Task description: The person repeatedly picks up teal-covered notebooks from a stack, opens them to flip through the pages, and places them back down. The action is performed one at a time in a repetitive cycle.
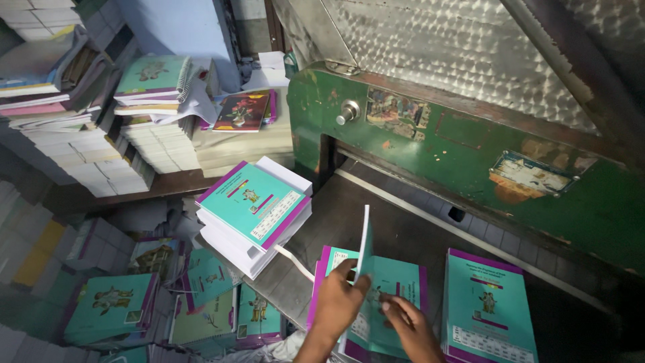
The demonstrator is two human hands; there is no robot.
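A teal-covered booklet (386, 296) lies on the green cutting machine's table (403, 235), its cover lifted by the left hand (339, 299); the right hand (406, 323) is pressed flat, open, on it. Thin, floppy and light, it is best gripped along the spine.

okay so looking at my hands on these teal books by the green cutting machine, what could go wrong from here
The stack of teal books at the bed's left corner sits skewed and juts past the edge, so a nudge from the left hand might tip it onto the piles below. The raised cover stands almost upright and could crease if the right hand presses down on it. Both hands work close to the green machine, a possible pinch hazard.
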